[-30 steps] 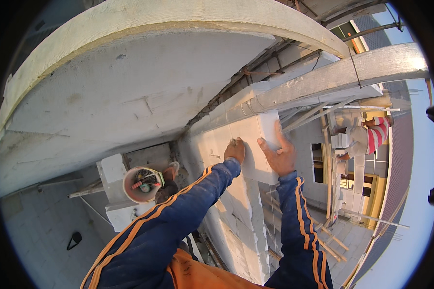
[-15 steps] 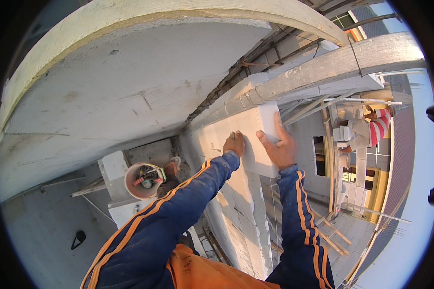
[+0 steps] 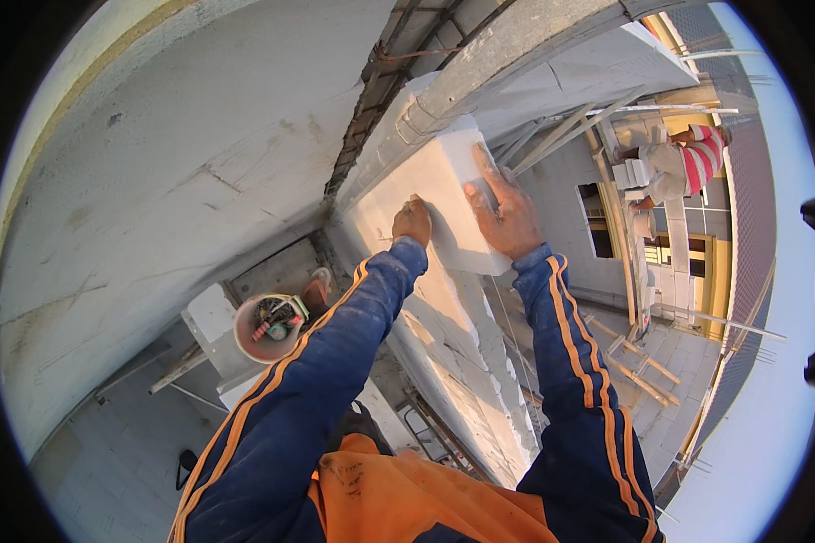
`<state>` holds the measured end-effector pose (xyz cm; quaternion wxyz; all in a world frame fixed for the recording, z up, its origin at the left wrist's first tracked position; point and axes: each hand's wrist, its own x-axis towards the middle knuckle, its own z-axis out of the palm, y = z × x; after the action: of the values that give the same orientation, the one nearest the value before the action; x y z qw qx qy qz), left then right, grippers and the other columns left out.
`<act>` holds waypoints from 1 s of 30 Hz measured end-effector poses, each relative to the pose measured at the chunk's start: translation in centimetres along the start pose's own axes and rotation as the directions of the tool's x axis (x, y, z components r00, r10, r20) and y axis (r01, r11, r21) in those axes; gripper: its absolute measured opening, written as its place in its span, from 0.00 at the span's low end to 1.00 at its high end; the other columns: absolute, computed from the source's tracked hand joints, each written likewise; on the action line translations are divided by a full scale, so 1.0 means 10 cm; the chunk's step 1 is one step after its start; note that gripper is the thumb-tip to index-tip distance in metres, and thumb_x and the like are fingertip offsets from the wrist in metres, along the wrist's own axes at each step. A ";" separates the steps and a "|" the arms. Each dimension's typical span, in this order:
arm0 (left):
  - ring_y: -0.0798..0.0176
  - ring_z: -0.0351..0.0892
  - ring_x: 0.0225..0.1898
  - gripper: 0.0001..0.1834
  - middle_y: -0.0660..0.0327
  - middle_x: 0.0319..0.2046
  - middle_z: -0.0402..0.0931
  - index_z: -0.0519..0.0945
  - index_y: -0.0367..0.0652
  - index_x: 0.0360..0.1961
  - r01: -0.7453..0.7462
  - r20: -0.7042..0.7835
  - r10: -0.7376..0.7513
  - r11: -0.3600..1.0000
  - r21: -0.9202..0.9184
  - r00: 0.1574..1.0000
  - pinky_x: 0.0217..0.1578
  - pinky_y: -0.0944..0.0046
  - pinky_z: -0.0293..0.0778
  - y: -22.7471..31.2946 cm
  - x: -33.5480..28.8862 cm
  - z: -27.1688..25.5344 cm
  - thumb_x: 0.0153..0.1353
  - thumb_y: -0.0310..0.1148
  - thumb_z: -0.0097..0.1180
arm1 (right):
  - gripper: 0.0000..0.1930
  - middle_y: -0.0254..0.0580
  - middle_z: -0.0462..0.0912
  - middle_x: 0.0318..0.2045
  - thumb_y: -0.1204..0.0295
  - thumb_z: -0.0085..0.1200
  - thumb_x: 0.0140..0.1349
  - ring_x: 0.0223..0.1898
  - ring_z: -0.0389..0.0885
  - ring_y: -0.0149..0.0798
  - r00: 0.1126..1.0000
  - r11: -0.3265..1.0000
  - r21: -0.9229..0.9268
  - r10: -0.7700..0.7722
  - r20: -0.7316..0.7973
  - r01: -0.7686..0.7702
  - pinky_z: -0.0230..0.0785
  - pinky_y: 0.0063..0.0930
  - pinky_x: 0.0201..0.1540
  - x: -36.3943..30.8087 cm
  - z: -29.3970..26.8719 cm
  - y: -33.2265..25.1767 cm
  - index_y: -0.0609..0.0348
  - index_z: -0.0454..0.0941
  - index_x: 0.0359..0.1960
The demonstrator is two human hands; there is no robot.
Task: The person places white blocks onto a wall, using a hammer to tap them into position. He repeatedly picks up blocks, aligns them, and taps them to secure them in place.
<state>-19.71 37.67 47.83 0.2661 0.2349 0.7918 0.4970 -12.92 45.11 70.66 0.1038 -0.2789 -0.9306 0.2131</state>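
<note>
A large white building block sits at the top of a white block wall, just under a concrete beam. My left hand is curled with its fingers pressed on the block's left face. My right hand lies flat and spread on the block's right side, fingers pointing up. Both arms, in dark blue sleeves with orange stripes, reach up to it.
A white bucket holding tools stands on white blocks at lower left. A concrete ceiling curves overhead. At right, another person in a red-striped shirt works on scaffolding by a building with yellow-framed windows.
The view has tilted and drawn closer to the block. Both hands stay on the block, the right one now spread higher on its side.
</note>
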 end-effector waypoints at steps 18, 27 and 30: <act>0.30 0.80 0.49 0.42 0.31 0.43 0.81 0.78 0.21 0.49 0.574 0.126 -0.566 0.753 -0.322 0.814 0.53 0.46 0.75 -0.09 0.16 0.23 0.72 0.59 0.33 | 0.31 0.55 0.73 0.64 0.52 0.47 0.73 0.62 0.72 0.60 0.996 0.999 0.022 -0.039 0.086 0.037 0.65 0.43 0.65 -0.01 -0.04 0.15 0.47 0.61 0.74; 0.54 0.78 0.37 0.37 0.55 0.44 0.79 0.75 0.34 0.54 0.720 0.350 -0.641 0.512 -0.468 0.683 0.33 0.55 0.72 0.32 0.09 -0.19 0.71 0.61 0.36 | 0.32 0.64 0.76 0.55 0.46 0.47 0.71 0.54 0.77 0.63 0.998 0.999 0.044 -0.032 0.049 0.030 0.70 0.48 0.58 -0.06 0.03 0.23 0.38 0.61 0.73; 0.62 0.73 0.33 0.25 0.63 0.39 0.75 0.74 0.44 0.50 0.736 0.389 -0.649 0.428 -0.524 0.654 0.31 0.56 0.64 0.39 0.11 -0.26 0.73 0.55 0.41 | 0.31 0.63 0.74 0.57 0.48 0.48 0.71 0.53 0.77 0.62 0.998 0.999 0.050 -0.001 0.066 -0.002 0.71 0.47 0.58 -0.07 0.02 0.20 0.37 0.62 0.73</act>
<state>-21.78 38.17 52.13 0.5596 -0.1868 0.5764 0.5654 -11.44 46.14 69.51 0.0799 -0.2693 -0.9278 0.2456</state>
